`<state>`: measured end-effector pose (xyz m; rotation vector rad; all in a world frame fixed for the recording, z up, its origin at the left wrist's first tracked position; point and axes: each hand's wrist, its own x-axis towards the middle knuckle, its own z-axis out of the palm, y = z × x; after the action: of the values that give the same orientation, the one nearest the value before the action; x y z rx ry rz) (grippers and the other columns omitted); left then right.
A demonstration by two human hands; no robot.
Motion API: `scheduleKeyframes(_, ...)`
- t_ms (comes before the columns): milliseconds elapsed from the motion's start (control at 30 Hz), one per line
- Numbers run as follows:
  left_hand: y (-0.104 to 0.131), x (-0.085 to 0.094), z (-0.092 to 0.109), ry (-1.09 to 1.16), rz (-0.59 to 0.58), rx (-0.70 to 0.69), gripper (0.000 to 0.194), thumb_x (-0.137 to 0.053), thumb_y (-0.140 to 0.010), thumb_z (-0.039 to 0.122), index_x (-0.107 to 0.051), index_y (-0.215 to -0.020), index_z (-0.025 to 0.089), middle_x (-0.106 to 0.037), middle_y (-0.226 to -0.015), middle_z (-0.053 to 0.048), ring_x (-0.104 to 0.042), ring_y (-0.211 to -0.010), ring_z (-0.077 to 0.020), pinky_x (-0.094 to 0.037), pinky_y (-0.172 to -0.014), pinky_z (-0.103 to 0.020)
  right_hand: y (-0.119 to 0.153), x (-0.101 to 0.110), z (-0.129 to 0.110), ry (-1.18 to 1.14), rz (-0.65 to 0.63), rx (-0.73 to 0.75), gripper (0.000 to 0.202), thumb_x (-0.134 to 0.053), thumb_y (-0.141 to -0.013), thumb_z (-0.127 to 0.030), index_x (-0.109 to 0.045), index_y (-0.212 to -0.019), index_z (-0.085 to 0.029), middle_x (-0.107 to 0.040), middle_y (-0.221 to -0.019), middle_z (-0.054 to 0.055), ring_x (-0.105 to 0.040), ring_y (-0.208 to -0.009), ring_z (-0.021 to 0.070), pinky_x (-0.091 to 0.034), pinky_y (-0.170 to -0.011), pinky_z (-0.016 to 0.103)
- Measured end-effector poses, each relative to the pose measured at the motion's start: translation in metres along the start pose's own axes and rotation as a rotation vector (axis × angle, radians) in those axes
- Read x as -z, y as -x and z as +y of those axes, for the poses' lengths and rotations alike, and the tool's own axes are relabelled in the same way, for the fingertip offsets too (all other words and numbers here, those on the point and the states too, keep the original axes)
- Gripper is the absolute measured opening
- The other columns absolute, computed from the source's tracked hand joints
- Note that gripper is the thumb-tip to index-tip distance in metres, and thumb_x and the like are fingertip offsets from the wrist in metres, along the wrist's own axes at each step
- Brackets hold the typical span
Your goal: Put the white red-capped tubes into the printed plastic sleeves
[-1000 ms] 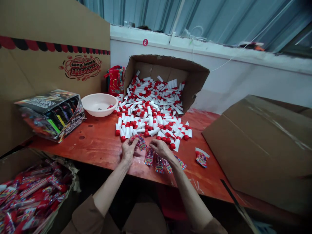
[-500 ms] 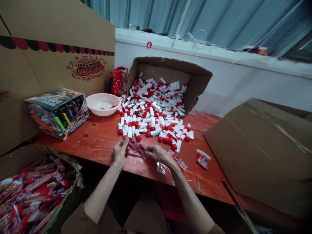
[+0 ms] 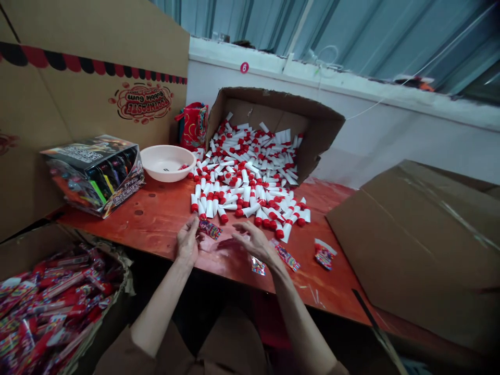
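Observation:
My left hand pinches one end of a small printed wrapper, which sticks out to the right over the table's front part. My right hand is apart from it, fingers loosely spread with nothing between them. Beyond both hands lies a heap of white tubes with red caps, spilling from a tipped cardboard box. Beside my right wrist another printed wrapper lies flat, and a shiny small wrapper is partly below that hand. A further packet with a clear end lies to the right.
At the left stand a display box and a pale plastic bowl. An open carton of wrapped red sweets is at lower left. A large cardboard box bounds the right side. Thin clear strips lie near the front edge.
My right hand has let go of the wrapper's right end and opened. The wrapper stays in my left hand, which has shifted slightly left. The view has tilted a little.

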<state>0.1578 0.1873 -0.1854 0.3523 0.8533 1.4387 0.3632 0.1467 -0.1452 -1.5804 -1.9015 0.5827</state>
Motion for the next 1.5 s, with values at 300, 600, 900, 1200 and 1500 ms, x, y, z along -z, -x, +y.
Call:
scheduleKeyframes(300, 0.022, -0.013, -0.005, 0.012, -0.209, 0.134, 0.047, -0.087, -0.062, 0.046, -0.066, -0.089, 0.013, -0.068, -0.072, -0.001, -0.057, -0.053, -0.0087, -0.048, -0.054, -0.022, -0.008, -0.051, -0.024, -0.438, 0.133, -0.057, 0.028, -0.057, -0.090, -0.044, -0.067, -0.089, -0.018, -0.068, -0.082, 0.003, -0.061, -0.075, 0.0178, -0.047, -0.069, 0.028)
scheduleKeyframes(600, 0.043, -0.010, -0.006, 0.039, -0.459, 0.166, 0.053, -0.079, -0.069, 0.057, -0.069, -0.096, 0.012, -0.071, -0.090, -0.009, -0.065, -0.077, -0.0162, -0.054, -0.073, -0.029, 0.001, -0.052, -0.025, -0.425, 0.213, -0.087, 0.029, -0.053, -0.091, -0.046, -0.063, -0.085, -0.019, -0.065, -0.080, 0.002, -0.058, -0.071, 0.0164, -0.044, -0.065, 0.027)
scheduleKeyframes(900, 0.042, -0.014, -0.028, -0.083, -0.261, 0.148, 0.045, -0.087, -0.062, 0.044, -0.072, -0.086, 0.009, -0.072, -0.076, -0.008, -0.062, -0.062, -0.0128, -0.049, -0.062, -0.025, 0.017, -0.048, -0.024, -0.340, 0.259, -0.055, 0.029, -0.054, -0.092, -0.043, -0.060, -0.077, -0.019, -0.063, -0.073, 0.000, -0.055, -0.067, 0.0148, -0.042, -0.064, 0.025)
scheduleKeyframes(1200, 0.035, -0.029, -0.026, -0.005, -0.203, 0.201, 0.039, -0.091, -0.057, 0.038, -0.068, -0.074, 0.012, -0.065, -0.063, 0.000, -0.056, -0.054, -0.0094, -0.048, -0.057, -0.023, 0.000, -0.041, -0.030, -0.454, 0.120, -0.051, 0.043, -0.047, -0.095, -0.051, -0.057, -0.069, -0.018, -0.052, -0.061, -0.002, -0.046, -0.055, 0.0121, -0.037, -0.052, 0.023)
scheduleKeyframes(1500, 0.012, -0.022, 0.003, 0.337, -0.030, 0.483, 0.018, -0.065, -0.090, 0.020, -0.062, -0.074, 0.012, -0.063, -0.063, -0.002, -0.061, -0.057, -0.0117, -0.054, -0.061, -0.027, -0.116, 0.006, 0.022, 0.752, 0.022, 0.121, 0.034, -0.043, -0.093, -0.009, -0.065, -0.117, -0.017, -0.058, -0.113, 0.015, -0.056, -0.086, 0.0203, -0.041, -0.072, 0.029)
